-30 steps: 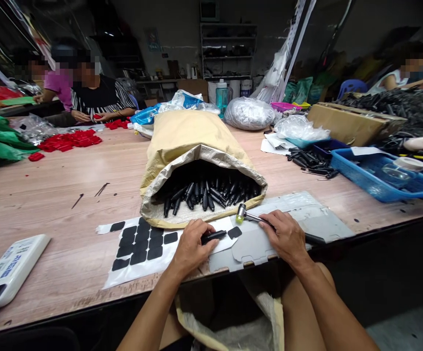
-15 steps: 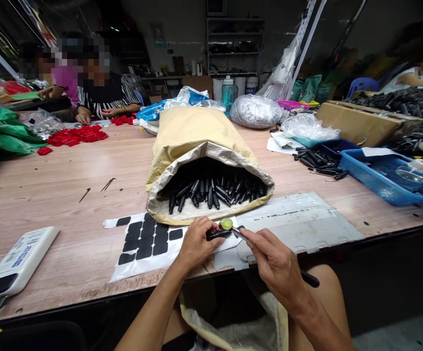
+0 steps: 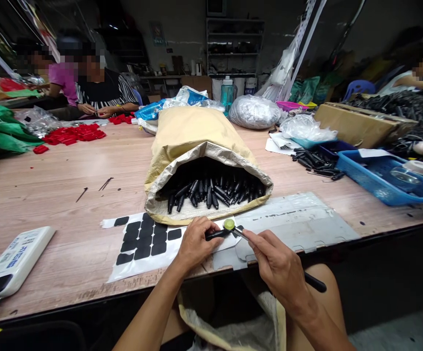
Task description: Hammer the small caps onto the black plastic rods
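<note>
Table [image 3: 61, 195]: red heap [image 3: 74, 134], far left
Left hand [image 3: 196, 241]: fingers pinched round black tube [image 3: 216, 234]
Right hand [image 3: 275, 263]: fingers curled round hammer [image 3: 229, 224]

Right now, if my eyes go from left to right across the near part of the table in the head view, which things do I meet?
White device → thin dark pieces → left hand → yellow-green hammer head → right hand → blue basket.

Left hand [image 3: 196, 241] and right hand [image 3: 279, 268], at the lower middle of the frame, are bare. Both slim forearms [image 3: 152, 307] are bare to the bottom edge, widening from narrow wrists [image 3: 182, 264]. A rounded, bare knee [image 3: 332, 304] shows at the lower right.
</note>
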Tool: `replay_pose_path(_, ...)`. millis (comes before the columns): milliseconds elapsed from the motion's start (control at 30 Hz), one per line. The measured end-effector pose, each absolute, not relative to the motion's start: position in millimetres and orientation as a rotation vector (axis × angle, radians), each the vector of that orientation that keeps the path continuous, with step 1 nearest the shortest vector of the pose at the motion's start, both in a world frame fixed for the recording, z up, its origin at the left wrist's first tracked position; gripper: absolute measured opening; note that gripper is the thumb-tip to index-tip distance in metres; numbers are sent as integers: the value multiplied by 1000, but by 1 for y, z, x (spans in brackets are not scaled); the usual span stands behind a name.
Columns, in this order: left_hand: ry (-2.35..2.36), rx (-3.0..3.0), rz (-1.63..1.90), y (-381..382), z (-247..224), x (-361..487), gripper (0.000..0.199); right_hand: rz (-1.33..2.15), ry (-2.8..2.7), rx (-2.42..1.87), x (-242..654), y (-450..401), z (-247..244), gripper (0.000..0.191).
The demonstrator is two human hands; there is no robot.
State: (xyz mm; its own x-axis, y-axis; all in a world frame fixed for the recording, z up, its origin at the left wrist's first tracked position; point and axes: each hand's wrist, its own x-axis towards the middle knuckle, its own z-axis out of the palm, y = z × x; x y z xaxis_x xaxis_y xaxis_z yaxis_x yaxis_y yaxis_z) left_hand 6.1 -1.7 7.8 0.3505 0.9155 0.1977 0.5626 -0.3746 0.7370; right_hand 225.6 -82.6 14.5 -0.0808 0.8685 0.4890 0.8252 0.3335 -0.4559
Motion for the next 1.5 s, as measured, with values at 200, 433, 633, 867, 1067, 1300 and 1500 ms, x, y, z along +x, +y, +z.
replay_pose_path(200, 1277, 2076, 806, -2, 8, 6, 8, 77, -1819, -1539, 241, -69, 16, 32)
replay_pose_path(433, 1275, 2067, 772, -2, 13, 4, 11, -298, -1866, -1685, 281, -16, 3, 24)
replay_pose_path(633, 1264, 2112, 748, -1, 13, 4, 34, -282, -1863, -1697, 290, -1, -14, 22)
replay_pose_path(867, 1307, 2158, 723, 0, 8, 4, 44, -282, -1884, -1719, 289, -4, -14, 24)
replay_pose_path(1067, 1315, 2159, 709, -1, 11, 5, 45, -243, -1841, -1665, 291, -7, -17, 19)
replay_pose_path(1300, 1332, 2208, 703, 1, 9, 6, 44, -217, -1870, -1685, 291, -5, -15, 17)
replay_pose_path(1500, 1256, 2127, 770, -24, 27, 11, 32, -221, -1861, -1677, 292, -4, -14, 16)
